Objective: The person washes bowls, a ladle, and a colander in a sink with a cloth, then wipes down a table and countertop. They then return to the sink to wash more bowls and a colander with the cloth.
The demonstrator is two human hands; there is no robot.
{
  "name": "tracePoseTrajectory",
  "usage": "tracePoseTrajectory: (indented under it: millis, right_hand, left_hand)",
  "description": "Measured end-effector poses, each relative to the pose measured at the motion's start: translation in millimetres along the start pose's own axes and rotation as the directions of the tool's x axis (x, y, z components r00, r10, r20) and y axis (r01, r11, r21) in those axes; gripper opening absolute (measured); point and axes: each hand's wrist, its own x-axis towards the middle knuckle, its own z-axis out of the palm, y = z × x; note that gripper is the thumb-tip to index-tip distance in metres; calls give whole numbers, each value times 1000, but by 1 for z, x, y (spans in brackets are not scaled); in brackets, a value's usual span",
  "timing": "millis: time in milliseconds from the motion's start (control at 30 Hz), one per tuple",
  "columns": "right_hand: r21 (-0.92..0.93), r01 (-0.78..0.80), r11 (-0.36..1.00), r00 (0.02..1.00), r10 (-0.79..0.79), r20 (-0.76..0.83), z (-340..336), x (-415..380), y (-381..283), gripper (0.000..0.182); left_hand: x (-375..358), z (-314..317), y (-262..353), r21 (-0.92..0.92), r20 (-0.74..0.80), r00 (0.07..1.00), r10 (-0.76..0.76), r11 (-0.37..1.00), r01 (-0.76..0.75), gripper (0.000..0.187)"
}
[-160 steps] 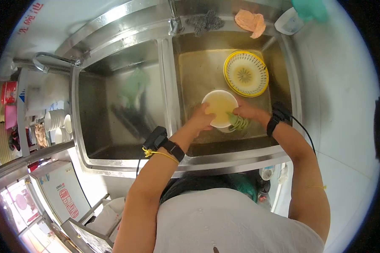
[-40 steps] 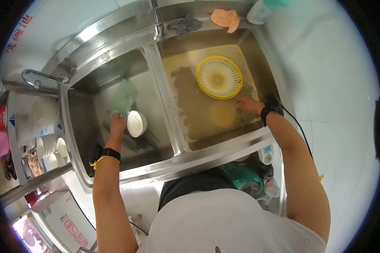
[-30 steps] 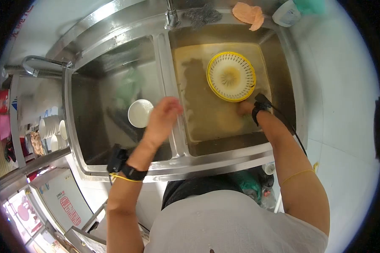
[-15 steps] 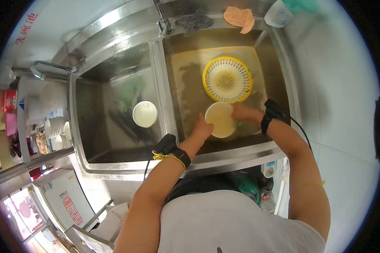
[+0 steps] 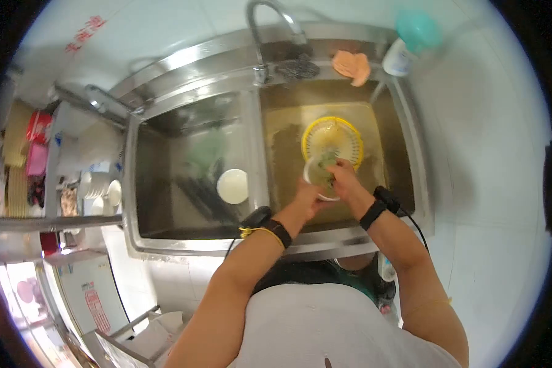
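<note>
My left hand (image 5: 310,199) is closed on the near left side of a white bowl (image 5: 313,176), which tilts over the murky water of the right basin. Inside the bowl, my right hand (image 5: 346,180) has its fingers closed on a green scrubbing pad (image 5: 326,162), blurred and partly hidden by the fingers. Just beyond the bowl, a yellow-rimmed strainer basket (image 5: 306,137) sits in the water, its near edge covered by the bowl and hand. A second white bowl (image 5: 233,186) rests in the left basin.
A metal divider (image 5: 256,147) separates the two basins. Behind them stand a curved faucet (image 5: 260,73), a dark scouring pad (image 5: 297,69), an orange cloth (image 5: 352,66) and a white bottle (image 5: 398,59) topped by something teal. Shelves with stacked bowls (image 5: 95,184) are at left.
The bowl has been raised and tilted in my left hand. My right hand has moved from its rim to its inside, with the green pad now showing. The view has shifted.
</note>
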Motion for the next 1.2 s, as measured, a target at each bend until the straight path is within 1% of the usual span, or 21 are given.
tracePoseTrajectory:
  millis: [100, 133, 167, 200, 233, 300, 333, 400, 433, 500, 600, 633, 700, 733, 800, 833, 900, 1033, 1100, 1133, 1200]
  right_hand:
    - [34, -115, 993, 991, 112, 70, 20, -27, -11, 36]
    - [111, -83, 990, 899, 26, 437, 5, -4, 7, 36]
    - [120, -90, 989, 840, 11, 542, 19, -19, -13, 38]
    - [28, -98, 995, 843, 68, 534, 30, -32, -30, 40]
    - [-39, -124, 992, 796, 123, 592, 30, -33, -34, 29]
    - [-503, 255, 826, 775, 137, 617, 15, -17, -31, 42]
    - [-506, 268, 820, 770, 133, 624, 14, -17, -37, 42]
    - [-468, 852, 234, 435, 179, 882, 18, -25, -50, 36]
    - [-458, 858, 230, 425, 183, 887, 25, -31, -58, 36]
    - [-333, 832, -444, 471, 249, 846, 38, -52, -69, 28]
    - [-390, 741, -547, 446, -34, 894, 17, -31, -54, 33]
    - [-384, 743, -548, 437, -37, 899, 16, -29, -46, 33]
    - [-638, 619, -457, 683, -87, 725, 13, -28, -33, 37]
    - [-643, 614, -457, 685, -96, 722, 3, -12, -9, 37]
    - [-632, 760, 154, 645, -303, 702, -17, 29, 40, 35]
    - [-634, 758, 153, 646, -310, 698, -9, 21, 35, 35]
    - [-386, 559, 734, 764, -275, 584, 33, -26, 9, 42]
    - [-421, 482, 769, 806, -199, 558, 37, -63, -19, 47]
    - [-760, 648, 59, 756, 74, 650, -1, -56, -11, 49]
    - [-766, 640, 54, 763, 69, 642, -17, -64, -6, 49]
    - [-818, 468, 334, 843, 111, 527, -38, -77, -1, 44]
  left_hand:
    - [12, -14, -12, -125, 308, 951, -25, 990, 66, 20]
    - [1, -10, -2, -113, 240, 971, 16, 993, 11, 20]
    - [4, -14, -2, -91, 220, 973, 66, 995, -47, 15]
    - [41, -39, -16, -185, 406, 913, 35, 982, 45, 16]
    - [57, -43, -13, -165, 299, 950, -93, 975, 147, 37]
    - [26, -35, 21, -139, 244, 952, -184, 965, 222, 44]
    - [26, -36, 25, -142, 250, 953, -169, 968, 209, 44]
    - [18, -39, 26, -148, 297, 941, -164, 965, 215, 51]
    - [12, -38, 31, -154, 295, 943, -152, 967, 204, 51]
    - [-9, -26, 35, 49, 122, 992, -20, 999, 14, 59]
    - [-23, -18, 42, 373, 48, 974, 222, 900, -224, 63]
    - [-21, -19, 41, 376, 45, 972, 231, 898, -230, 63]
    - [-5, -23, 33, 471, 128, 831, 541, 705, -531, 57]
    - [1, -24, 29, 475, 136, 831, 539, 701, -532, 57]
    - [7, -22, 26, 410, 126, 783, 610, 686, -601, 48]
    - [13, -23, 23, 413, 134, 783, 608, 684, -602, 48]
    - [21, -23, 18, 245, 58, 838, 543, 806, -539, 43]
    - [13, -14, 28, 52, -7, 913, 407, 912, -406, 41]
    - [33, -24, 26, 414, -54, 800, 597, 743, -526, 39]
    - [42, -25, 23, 410, -43, 804, 594, 744, -527, 39]
    - [57, -29, 22, 577, -183, 720, 670, 666, -473, 33]
